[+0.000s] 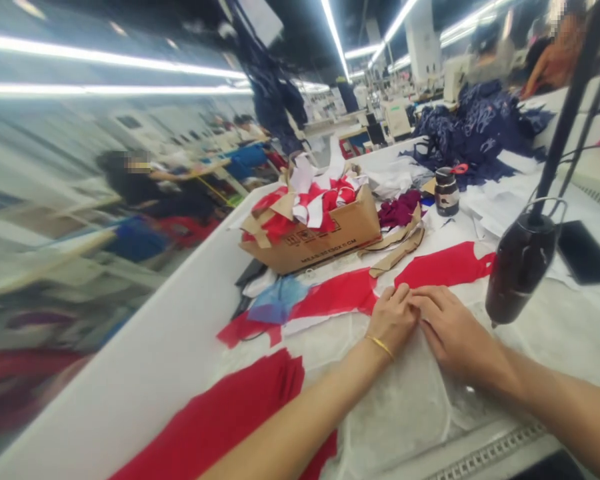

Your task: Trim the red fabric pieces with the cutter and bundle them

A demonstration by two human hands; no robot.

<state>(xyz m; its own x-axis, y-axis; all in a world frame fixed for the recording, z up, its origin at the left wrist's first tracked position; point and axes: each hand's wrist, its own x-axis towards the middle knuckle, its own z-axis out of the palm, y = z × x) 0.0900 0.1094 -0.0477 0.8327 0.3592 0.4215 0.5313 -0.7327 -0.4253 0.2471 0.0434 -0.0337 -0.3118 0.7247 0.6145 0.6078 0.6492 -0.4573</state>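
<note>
My left hand [393,315], with a thin gold bangle at the wrist, meets my right hand [447,327] fingertip to fingertip over the pale worktop [395,413]. Fingers of both are bent and pressed together; whatever they pinch is hidden. Just beyond them lie a cut red fabric piece [337,292] to the left and another red fabric piece [443,264] to the right. A blue sheer scrap [279,300] overlaps the left one. Nearer me, a stack of dark red fabric [230,413] runs under my left forearm.
A cardboard box [325,237] full of red and white scraps stands behind. Close to my right arm hangs a dark tool [523,267] on a pole. Farther back are a dark jar [447,192], a phone [587,252] and a navy garment heap [485,133]. Other people sit in the background.
</note>
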